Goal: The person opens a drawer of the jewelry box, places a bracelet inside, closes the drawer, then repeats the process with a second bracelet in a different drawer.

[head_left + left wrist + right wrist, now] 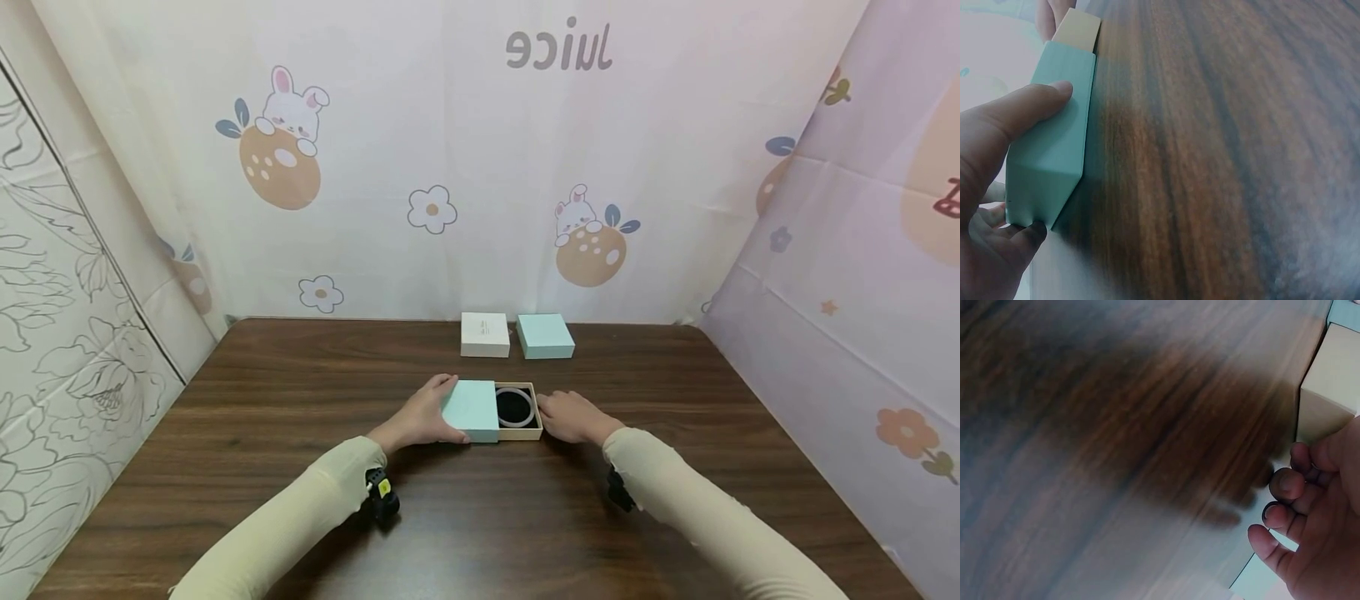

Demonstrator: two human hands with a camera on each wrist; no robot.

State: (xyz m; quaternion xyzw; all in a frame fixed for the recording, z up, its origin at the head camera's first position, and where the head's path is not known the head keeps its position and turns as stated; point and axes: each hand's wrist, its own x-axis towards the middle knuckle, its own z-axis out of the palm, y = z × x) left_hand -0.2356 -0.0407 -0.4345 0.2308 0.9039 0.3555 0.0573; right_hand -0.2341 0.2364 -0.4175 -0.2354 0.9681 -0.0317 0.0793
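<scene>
A pale mint sliding box lies on the table with its cream inner tray partly out to the right. A pale bangle lies in the tray on a black lining. My left hand grips the mint sleeve from the left; in the left wrist view its thumb presses the near side and other fingers curl round the end. At the tray's right end is my right hand, its fingers bent in the right wrist view, fingertips close to the tray's end. Whether they pinch something is hidden.
A white box and a closed mint box stand near the back edge of the dark wooden table. Printed curtains hang behind and at the right. A panel with line-drawn flowers stands at the left.
</scene>
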